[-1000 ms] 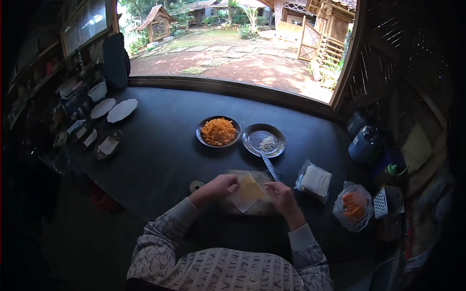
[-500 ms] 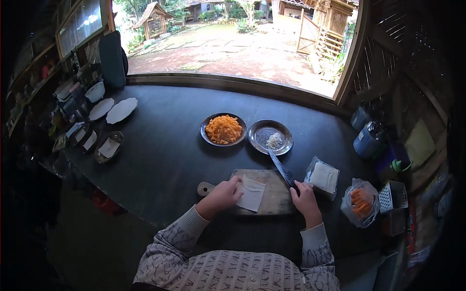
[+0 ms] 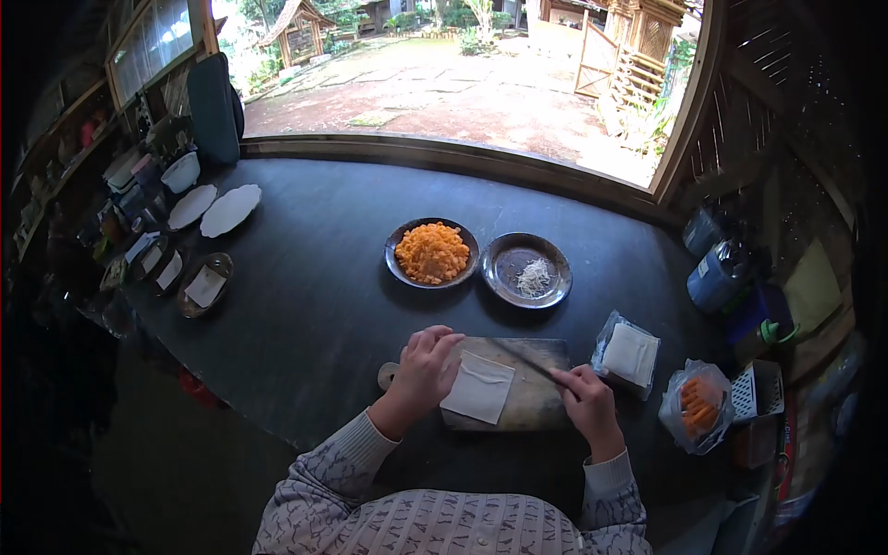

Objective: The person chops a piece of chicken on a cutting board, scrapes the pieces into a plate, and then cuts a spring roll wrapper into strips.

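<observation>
My right hand (image 3: 589, 407) grips the handle of a knife (image 3: 525, 359), whose blade points left over the wooden cutting board (image 3: 546, 407). A square pale wrapper sheet (image 3: 479, 393), with a creased strip near its top edge, lies flat on the board. My left hand (image 3: 425, 372) is raised over the board's left end, beside the sheet, its fingers bent together near the blade's tip. Whatever they may pinch is too small to make out. Beyond the board are a plate of chopped orange food (image 3: 432, 253) and a dark plate (image 3: 504, 268) with white shreds (image 3: 534, 277).
Right of the board lie a stack of wrapper sheets (image 3: 632, 353) in plastic, a bag of orange pieces (image 3: 698, 407) and a white perforated basket (image 3: 758, 388). White plates (image 3: 230, 211) and small dishes (image 3: 205, 285) stand at the left. A window sill (image 3: 444, 157) borders the back.
My left hand has lifted off the wrapper sheet, up and left. The knife has come back from the plate of white shreds to above the board. The view has shifted slightly.
</observation>
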Available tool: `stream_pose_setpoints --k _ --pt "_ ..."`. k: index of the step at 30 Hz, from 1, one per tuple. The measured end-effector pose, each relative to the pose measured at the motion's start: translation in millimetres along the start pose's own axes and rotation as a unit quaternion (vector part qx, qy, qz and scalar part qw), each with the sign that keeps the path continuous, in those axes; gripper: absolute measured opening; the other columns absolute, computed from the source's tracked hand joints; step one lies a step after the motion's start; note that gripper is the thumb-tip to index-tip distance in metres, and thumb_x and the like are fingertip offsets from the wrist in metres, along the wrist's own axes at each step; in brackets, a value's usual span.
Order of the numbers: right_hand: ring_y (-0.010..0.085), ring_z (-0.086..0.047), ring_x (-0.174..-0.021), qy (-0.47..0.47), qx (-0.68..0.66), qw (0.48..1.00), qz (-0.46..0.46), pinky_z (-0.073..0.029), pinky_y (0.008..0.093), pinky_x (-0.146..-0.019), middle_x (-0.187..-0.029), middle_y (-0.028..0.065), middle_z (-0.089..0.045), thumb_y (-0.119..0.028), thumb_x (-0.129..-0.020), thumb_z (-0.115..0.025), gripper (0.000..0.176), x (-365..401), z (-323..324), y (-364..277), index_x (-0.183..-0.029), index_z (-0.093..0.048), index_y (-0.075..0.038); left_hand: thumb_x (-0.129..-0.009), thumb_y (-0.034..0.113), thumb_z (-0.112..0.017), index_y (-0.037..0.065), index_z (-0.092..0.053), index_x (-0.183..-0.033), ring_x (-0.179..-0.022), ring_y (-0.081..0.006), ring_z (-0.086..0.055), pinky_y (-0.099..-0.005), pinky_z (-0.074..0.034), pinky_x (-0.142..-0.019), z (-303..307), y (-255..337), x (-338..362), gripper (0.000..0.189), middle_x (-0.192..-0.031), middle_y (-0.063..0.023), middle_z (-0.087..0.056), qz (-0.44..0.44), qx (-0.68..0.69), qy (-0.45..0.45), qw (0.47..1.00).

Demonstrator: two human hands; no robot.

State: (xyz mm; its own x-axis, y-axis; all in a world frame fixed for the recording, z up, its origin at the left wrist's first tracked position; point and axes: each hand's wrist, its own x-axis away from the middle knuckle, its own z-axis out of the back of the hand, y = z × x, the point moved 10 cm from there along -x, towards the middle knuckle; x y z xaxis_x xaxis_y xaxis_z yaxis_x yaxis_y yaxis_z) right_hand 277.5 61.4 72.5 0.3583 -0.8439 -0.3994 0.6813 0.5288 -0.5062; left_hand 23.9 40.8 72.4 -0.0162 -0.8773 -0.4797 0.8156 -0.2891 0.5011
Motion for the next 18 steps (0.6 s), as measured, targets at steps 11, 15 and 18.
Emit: stream_pose_setpoints --k 11,15,18 --pt "0.0200 -0.061 -0.069 -0.003 0.072 0.993 0.093 -0.050 0.0342 -0.060 -0.081 0.0029 -0.060 -0.004 -0.075 -0.067 0.037 6 -16 -15 -0.107 -0.074 -0.022 -0.081 0.003 -0.066 0.003 -0.067 -0.098 -0.093 -0.0291 -0.062 -0.0397 -0.049 -0.084 -15 -11 -5 0.017 -0.098 -0.0112 -0.065 -0.031 0.082 -0.048 0.995" --pt "0.0203 -0.061 -0.069 -0.015 0.086 0.991 0.099 -0.050 0.0342 -0.061 -0.082 0.0031 -0.060 -0.005 -0.076 -0.068 0.035 6 -19 -17 -0.107 -0.074 -0.022 -0.084 0.005 -0.063 0.003 -0.067 -0.096 -0.092 -0.0296 -0.061 -0.0396 -0.049 -0.080 -17 -12 -3 0.014 -0.098 -0.0102 -0.065 -0.036 0.097 -0.024 0.994" --pt "0.0203 -0.062 -0.070 -0.025 0.089 0.992 0.090 -0.051 0.0343 -0.061 -0.082 0.0031 -0.060 -0.005 -0.077 -0.068 0.035 6 -21 -17 -0.107 -0.073 -0.022 -0.084 0.006 -0.063 0.002 -0.068 -0.093 -0.090 -0.0296 -0.061 -0.0397 -0.049 -0.080 -19 -11 -4 0.011 -0.097 -0.0101 -0.065 -0.041 0.073 -0.036 0.996"
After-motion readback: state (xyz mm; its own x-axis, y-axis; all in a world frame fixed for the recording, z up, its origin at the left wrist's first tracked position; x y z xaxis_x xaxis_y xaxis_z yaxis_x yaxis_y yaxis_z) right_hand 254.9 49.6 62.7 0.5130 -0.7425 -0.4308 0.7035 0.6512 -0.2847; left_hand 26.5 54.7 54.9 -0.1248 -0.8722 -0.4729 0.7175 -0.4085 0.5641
